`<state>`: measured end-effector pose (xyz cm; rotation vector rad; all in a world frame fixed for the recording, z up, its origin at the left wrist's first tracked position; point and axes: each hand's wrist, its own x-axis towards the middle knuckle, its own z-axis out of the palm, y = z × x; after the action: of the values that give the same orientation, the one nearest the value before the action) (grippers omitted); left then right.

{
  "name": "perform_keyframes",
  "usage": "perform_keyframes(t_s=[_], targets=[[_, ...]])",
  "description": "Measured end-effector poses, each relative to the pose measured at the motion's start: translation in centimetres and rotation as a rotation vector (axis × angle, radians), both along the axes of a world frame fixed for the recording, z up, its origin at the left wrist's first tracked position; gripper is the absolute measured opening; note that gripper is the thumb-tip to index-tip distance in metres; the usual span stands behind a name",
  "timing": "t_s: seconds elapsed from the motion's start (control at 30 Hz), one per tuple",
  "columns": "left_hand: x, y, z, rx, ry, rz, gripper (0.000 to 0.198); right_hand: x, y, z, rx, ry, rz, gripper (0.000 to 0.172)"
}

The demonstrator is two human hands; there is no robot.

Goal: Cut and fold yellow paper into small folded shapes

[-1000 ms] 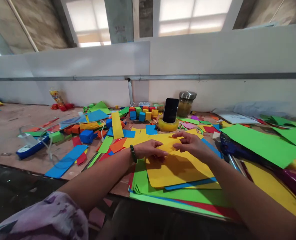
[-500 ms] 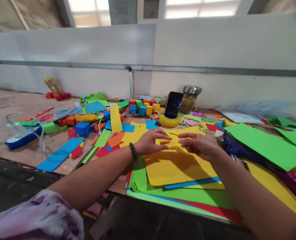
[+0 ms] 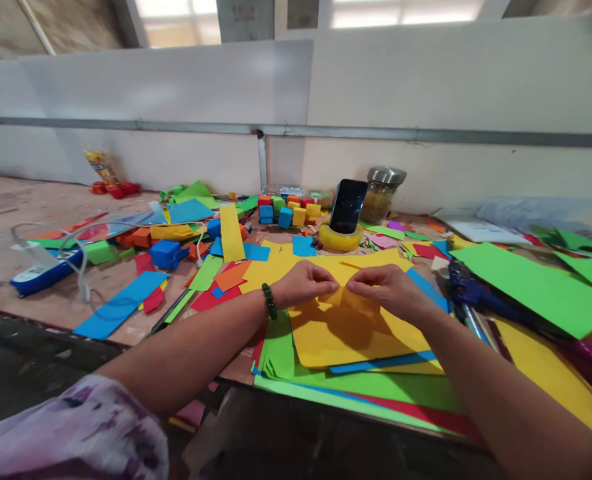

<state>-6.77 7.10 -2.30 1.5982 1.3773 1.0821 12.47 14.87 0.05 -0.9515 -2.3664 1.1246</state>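
Note:
My left hand (image 3: 303, 283), with a green bead bracelet (image 3: 269, 301) at the wrist, is closed with thumb and fingertips pinched together. Facing it a short gap away, my right hand (image 3: 387, 288) makes a similar pinch. Whatever lies between the fingertips, if anything, cannot be made out against the yellow background. Both hands are above a yellow sheet (image 3: 321, 347), which carries their shadow. Under that sheet lie a blue sheet (image 3: 361, 365) and a green sheet (image 3: 391, 389), with red showing near the table edge.
A phone (image 3: 349, 207) leans upright in a yellow tape roll (image 3: 340, 239), beside a lidded jar (image 3: 385, 193). Several small coloured blocks (image 3: 285, 217) stand behind the sheets. Left are paper scraps and a blue-and-white power strip (image 3: 46, 273); right, large green sheets (image 3: 531, 287).
My fingers have closed from a loose, parted shape into pinches. The hands have come closer together, and both have dropped slightly at the fingertips.

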Motion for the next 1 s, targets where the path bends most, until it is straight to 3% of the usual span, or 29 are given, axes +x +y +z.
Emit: perform_keyframes(t_s=[0.2, 0.4, 0.57, 0.7, 0.87, 1.0], targets=[[-1.5, 0.5, -0.4, -0.115, -0.188, 0.048, 0.023, 1.1, 2.0, 0.1, -0.113, 0.002, -0.017, 0.045], [-2.3, 0.6, 0.1, -0.087, -0.17, 0.159, 0.028, 1.4, 2.9, 0.3, -0.214, 0.26, -0.218, 0.054], [-2.3, 0.6, 0.1, -0.076, -0.229, 0.155, 0.036, 1.1, 2.1, 0.3, -0.192, 0.262, -0.148, 0.064], [-2.6, 0.9, 0.0, -0.105, -0.284, 0.099, 0.035, 1.2, 2.3, 0.3, -0.173, 0.272, -0.168, 0.059], [-3.1, 1.0, 0.4, -0.03, -0.357, 0.021, 0.062, 1.6, 2.9, 0.2, -0.149, 0.284, -0.128, 0.053], [-2.7, 0.7, 0.6, 0.027, -0.216, 0.082, 0.057, 1.6, 2.8, 0.4, -0.277, 0.318, -0.196, 0.048]])
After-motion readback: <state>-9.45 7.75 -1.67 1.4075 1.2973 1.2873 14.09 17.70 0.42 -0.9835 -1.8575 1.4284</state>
